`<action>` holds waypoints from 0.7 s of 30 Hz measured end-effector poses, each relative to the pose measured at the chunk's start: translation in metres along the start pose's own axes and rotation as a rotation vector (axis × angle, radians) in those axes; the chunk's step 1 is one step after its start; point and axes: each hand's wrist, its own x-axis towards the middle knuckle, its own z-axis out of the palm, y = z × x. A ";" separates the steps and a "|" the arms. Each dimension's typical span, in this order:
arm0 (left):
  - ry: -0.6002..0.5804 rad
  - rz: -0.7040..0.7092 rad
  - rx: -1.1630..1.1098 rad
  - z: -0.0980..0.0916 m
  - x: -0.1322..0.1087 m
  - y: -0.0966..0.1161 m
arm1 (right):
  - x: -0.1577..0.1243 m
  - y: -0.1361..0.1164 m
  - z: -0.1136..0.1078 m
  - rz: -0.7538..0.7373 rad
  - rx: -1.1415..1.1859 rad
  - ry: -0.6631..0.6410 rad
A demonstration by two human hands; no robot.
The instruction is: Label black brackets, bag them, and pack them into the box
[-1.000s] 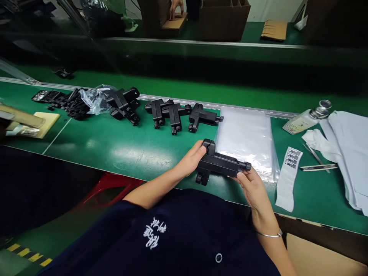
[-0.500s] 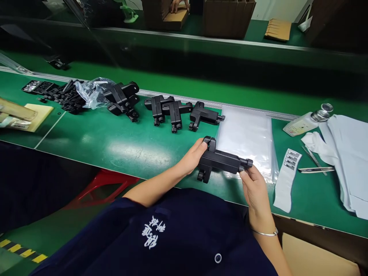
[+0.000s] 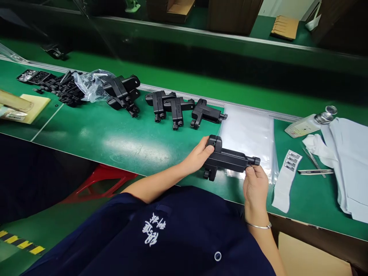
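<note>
My left hand [image 3: 199, 156] is wrapped round the jaw end of a black plastic clamp bracket [image 3: 228, 159], thumb on top. My right hand [image 3: 256, 184] pinches the bracket's other end beside its small ridged knobs. The bracket is held level above the bench edge, partly over a stack of clear plastic bags [image 3: 247, 132]. Just beyond lies a similar black bracket [image 3: 208, 113] with knobs at its end. Two more brackets [image 3: 176, 111] lie overlapping to its left, one marked BOSCH. My left fingers are mostly hidden behind the part.
Farther left, more brackets [image 3: 122, 92] are piled beside a crumpled plastic bag [image 3: 93, 86] and a heap of small black parts [image 3: 67, 90]. On the right are a pump bottle [image 3: 303, 125], a label strip [image 3: 287, 180], tweezers [image 3: 313, 157] and white sheets [image 3: 349, 165].
Both hands and the bracket appear slightly farther right, while the view has shifted a little. My right fingers have changed position at the knob end. Another person's hand at the back is out of view.
</note>
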 end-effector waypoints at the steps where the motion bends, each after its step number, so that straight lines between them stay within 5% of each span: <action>1: -0.019 0.035 0.007 0.000 0.000 0.000 | 0.000 0.000 -0.001 -0.007 -0.030 0.033; 6: 0.027 -0.024 -0.069 0.002 0.001 -0.004 | -0.001 -0.001 -0.006 -0.037 -0.254 -0.009; 9: 0.070 -0.065 -0.106 0.002 0.000 -0.006 | -0.001 -0.002 -0.005 -0.028 -0.160 -0.098; 14: 0.088 -0.004 -0.190 0.003 -0.001 -0.004 | -0.002 -0.006 -0.003 -0.032 -0.097 -0.064; 18: 0.245 -0.285 -0.573 0.004 0.014 -0.003 | -0.011 -0.014 0.003 0.045 -0.073 -0.166; 21: 0.305 -0.466 -0.797 0.002 0.027 -0.001 | -0.023 -0.019 0.018 0.265 -0.103 -0.412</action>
